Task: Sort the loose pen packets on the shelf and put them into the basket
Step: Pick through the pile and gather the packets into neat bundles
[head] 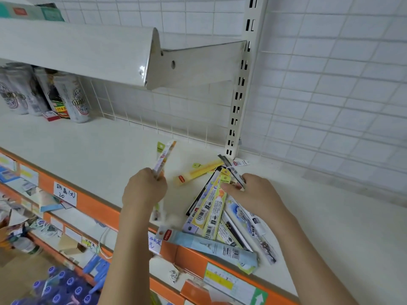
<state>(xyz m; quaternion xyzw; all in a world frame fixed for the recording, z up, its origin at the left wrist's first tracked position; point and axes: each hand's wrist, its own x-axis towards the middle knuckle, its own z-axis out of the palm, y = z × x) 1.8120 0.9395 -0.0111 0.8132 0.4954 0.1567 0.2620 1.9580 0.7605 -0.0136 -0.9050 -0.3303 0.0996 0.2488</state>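
On the white shelf, near its front edge, the left hand has its fingers curled round a small bunch of pen packets that stands up above the fist; their number cannot be told. The right hand pinches one dark packet over a fanned heap of roughly eight. One yellow packet lies apart between the hands. Three cans stand at the back left.
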